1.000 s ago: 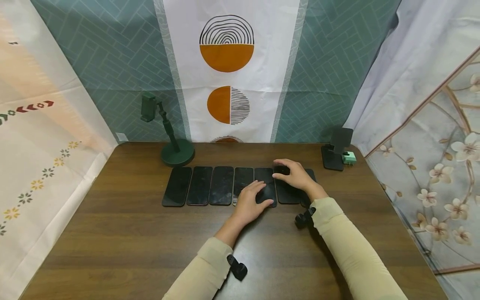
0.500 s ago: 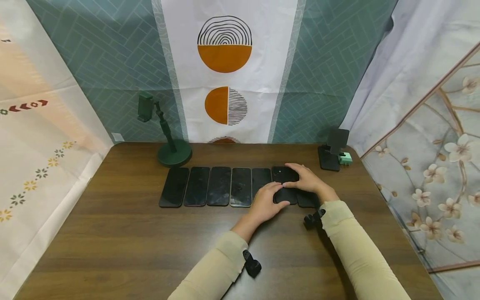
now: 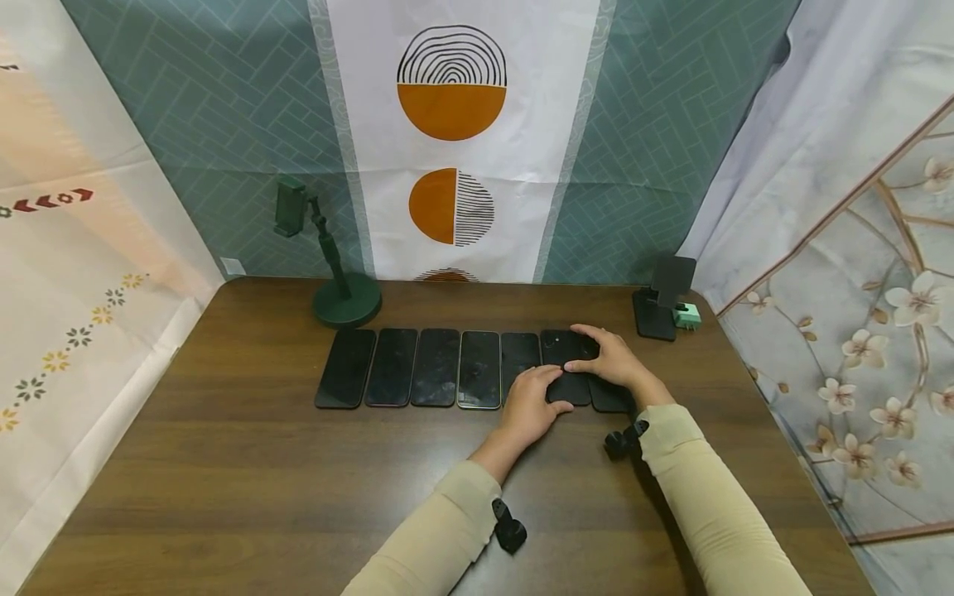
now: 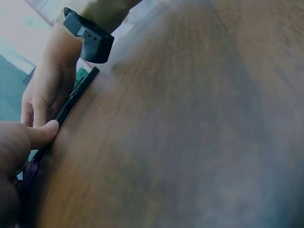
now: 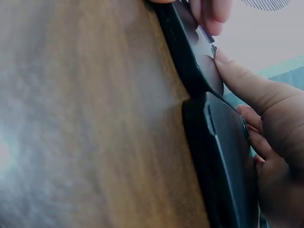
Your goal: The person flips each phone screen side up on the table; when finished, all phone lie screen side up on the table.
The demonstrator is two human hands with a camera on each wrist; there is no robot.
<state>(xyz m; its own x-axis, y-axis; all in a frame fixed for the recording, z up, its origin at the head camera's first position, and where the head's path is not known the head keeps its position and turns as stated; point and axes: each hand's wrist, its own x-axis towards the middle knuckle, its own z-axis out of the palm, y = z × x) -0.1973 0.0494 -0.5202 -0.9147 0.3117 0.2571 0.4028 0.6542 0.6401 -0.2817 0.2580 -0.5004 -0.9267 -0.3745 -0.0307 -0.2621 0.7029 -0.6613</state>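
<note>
Several black phones lie side by side on the brown table in the head view. My left hand (image 3: 531, 401) rests over the left side of a phone with a camera bump (image 3: 572, 389), near the right end of the row. Its thumb (image 4: 45, 134) touches that phone's near edge in the left wrist view. My right hand (image 3: 614, 362) reaches over the same phone from the right, fingers toward its far end and thumb (image 5: 237, 78) on its upper face. The rightmost phone (image 3: 609, 396) lies partly under my right hand and touches its neighbour (image 5: 194, 52) in the right wrist view.
A green phone stand (image 3: 346, 300) stands at the table's back left. Toward the back right are a black stand (image 3: 656, 314) and a small mint-green block (image 3: 687, 315). The remaining phones (image 3: 391, 368) stretch left from my hands. Patterned cloths hang around the table.
My left hand has slid right along the row, off the middle phones. My right hand has shifted slightly right and nearer. During the last half second both hands have barely moved.
</note>
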